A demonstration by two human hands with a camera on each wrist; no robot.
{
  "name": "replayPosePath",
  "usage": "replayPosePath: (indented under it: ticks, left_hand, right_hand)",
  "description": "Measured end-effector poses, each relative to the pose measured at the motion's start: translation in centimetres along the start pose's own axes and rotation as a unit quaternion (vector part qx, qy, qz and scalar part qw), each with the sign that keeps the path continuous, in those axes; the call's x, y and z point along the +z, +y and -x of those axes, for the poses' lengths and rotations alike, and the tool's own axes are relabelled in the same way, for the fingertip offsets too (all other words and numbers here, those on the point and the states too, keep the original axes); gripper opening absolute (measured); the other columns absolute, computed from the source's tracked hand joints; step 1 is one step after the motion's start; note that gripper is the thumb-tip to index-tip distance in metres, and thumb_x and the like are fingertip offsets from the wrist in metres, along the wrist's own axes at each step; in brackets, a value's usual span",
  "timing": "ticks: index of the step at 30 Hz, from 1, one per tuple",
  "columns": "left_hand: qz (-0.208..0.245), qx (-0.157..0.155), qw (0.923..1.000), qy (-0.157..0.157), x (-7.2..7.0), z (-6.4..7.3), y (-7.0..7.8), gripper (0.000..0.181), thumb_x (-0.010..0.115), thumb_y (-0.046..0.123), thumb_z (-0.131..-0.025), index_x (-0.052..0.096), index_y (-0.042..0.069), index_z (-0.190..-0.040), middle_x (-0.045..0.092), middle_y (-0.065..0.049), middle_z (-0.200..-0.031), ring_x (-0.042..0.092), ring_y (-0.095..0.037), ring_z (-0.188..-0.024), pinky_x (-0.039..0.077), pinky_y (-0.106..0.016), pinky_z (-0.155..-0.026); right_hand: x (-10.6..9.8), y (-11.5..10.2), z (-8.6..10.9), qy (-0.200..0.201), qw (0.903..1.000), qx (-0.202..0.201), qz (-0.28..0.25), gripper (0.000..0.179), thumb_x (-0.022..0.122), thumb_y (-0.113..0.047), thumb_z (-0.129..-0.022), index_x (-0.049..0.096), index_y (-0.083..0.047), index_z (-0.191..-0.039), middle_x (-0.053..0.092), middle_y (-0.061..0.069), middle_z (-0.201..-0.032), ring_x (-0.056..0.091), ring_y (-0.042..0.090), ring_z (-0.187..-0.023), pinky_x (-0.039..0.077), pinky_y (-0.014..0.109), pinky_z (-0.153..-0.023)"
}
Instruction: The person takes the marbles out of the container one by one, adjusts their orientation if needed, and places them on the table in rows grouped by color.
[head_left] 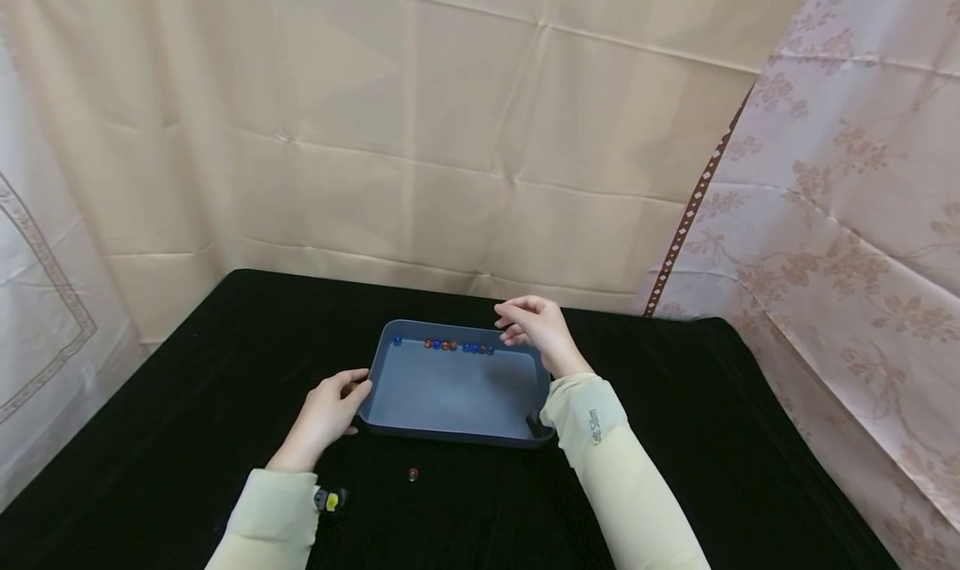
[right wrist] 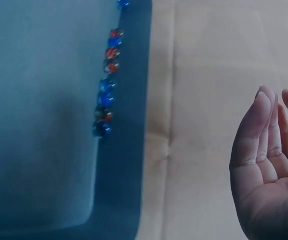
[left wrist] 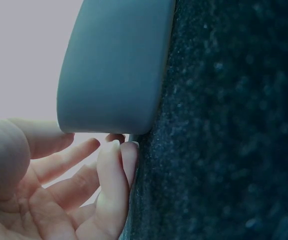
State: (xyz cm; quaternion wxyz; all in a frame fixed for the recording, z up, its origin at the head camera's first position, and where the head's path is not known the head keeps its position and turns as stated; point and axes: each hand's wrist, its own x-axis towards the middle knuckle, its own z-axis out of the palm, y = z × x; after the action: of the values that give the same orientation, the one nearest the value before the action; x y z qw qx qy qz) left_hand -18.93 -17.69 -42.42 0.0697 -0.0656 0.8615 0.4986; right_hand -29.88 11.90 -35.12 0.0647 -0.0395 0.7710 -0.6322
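Note:
A shallow blue-grey rectangular tray [head_left: 457,395] lies on the black cloth. Several glass marbles [head_left: 441,345], blue and orange-red, line its far wall, and a lone blue marble [head_left: 397,341] sits near the far left corner. At the tray's left end is my left hand [head_left: 322,416], its fingertips [left wrist: 115,155] right at the outer wall. My right hand [head_left: 543,332] hovers over the far right part of the tray with its fingers loosely bent. In the right wrist view this hand [right wrist: 268,170] shows nothing between fingers and thumb.
One clear marble with some red [head_left: 413,475] lies on the black cloth [head_left: 225,387] in front of the tray. A beige curtain [head_left: 375,137] hangs behind the table, and a floral cloth [head_left: 847,220] hangs at the right. A dark wrist device [head_left: 330,499] shows by the left sleeve.

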Motion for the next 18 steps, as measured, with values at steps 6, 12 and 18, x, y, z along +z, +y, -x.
replayPosePath:
  ticks: [6,12,18]
  left_hand:
    - [-0.001,-0.002,1.0,0.0,0.0,0.0,0.0,0.047,0.045,0.025,-0.105,0.043,0.001,-0.146,0.06,-0.024,-0.124,0.064,-0.023,-0.093,0.061,-0.034,-0.07]
    - [0.002,-0.005,1.0,-0.001,0.0,-0.1,0.0,0.048,0.045,0.027,-0.106,0.043,0.001,-0.146,0.06,-0.024,-0.124,0.064,-0.023,-0.095,0.061,-0.034,-0.07]
    - [0.005,-0.005,1.0,-0.004,0.0,-0.1,0.0,0.048,0.045,0.028,-0.106,0.043,0.001,-0.146,0.059,-0.024,-0.124,0.065,-0.023,-0.095,0.061,-0.035,-0.071]
  right_hand:
    - [-0.3,1.0,-0.8,0.003,0.9999,0.015,0.0,0.028,0.069,-0.023,-0.094,0.067,-0.001,-0.111,0.071,0.004,-0.083,0.066,0.013,-0.062,0.062,0.034,-0.072]
    - [-0.3,1.8,-1.4,-0.001,0.9998,0.022,0.002,0.028,0.069,-0.022,-0.093,0.067,0.0,-0.11,0.071,0.005,-0.083,0.066,0.013,-0.062,0.06,0.025,-0.064]
    - [0.0,2.4,-1.9,-0.003,0.9996,0.028,0.003,0.027,0.069,-0.021,-0.093,0.067,0.002,-0.109,0.072,0.007,-0.084,0.065,0.013,-0.061,0.059,0.024,-0.062]
